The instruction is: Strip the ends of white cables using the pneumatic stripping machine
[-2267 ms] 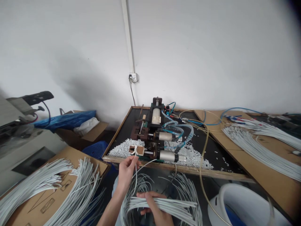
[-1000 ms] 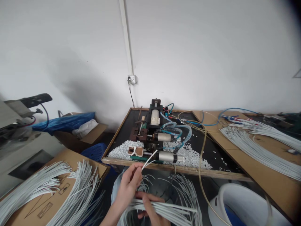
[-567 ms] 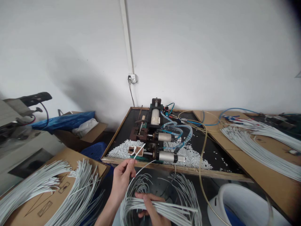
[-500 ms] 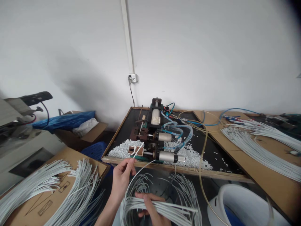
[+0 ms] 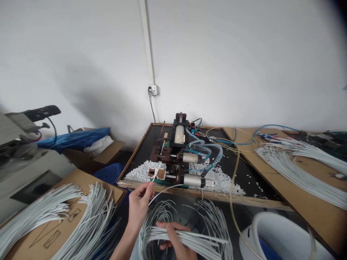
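White wire (image 5: 156, 173) in left hand (image 5: 139, 199), tip beyond the pinch

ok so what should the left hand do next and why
Perhaps lower the wire onto the brown block: the left hand pinches it, its free end slants up across the block in view, and the right hand holds the bundle.

The left hand (image 5: 138, 203) hides part of a white wire (image 5: 156, 172); the bottom edge crops the bucket (image 5: 282, 226) and the right hand (image 5: 180, 245), itself partly covered by the wire bundle (image 5: 202, 243).
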Tool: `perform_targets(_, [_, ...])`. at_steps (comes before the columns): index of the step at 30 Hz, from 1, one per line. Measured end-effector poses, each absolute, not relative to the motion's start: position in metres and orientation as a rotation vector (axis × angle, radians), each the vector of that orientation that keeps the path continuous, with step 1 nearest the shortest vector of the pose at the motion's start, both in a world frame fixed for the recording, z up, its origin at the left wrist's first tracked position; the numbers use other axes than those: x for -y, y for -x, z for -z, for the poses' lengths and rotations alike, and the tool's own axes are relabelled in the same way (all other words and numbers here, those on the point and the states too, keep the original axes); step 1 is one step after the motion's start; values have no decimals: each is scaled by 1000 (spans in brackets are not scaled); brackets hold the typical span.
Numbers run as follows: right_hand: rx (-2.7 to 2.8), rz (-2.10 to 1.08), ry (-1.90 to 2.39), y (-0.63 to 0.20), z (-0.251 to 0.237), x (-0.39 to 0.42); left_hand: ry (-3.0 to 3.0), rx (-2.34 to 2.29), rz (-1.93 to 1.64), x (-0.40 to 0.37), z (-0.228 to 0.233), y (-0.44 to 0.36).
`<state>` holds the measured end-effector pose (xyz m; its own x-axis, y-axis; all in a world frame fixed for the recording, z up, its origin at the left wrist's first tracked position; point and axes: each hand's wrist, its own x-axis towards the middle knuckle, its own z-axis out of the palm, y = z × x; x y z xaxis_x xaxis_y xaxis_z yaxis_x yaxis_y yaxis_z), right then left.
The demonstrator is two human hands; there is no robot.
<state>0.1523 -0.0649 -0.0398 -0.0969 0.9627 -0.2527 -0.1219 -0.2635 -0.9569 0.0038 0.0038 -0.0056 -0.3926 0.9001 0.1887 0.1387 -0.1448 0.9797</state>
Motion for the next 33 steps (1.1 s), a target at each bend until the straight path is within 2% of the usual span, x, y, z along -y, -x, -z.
perform_targets(12, [934,-1669,1094,-156,56,58,-1266,-1578,-1564,-3,4,-6])
perform_targets(33, [891,-1690,1079,-161,66,56,-1223,-1640,-1596,-6,1,-11])
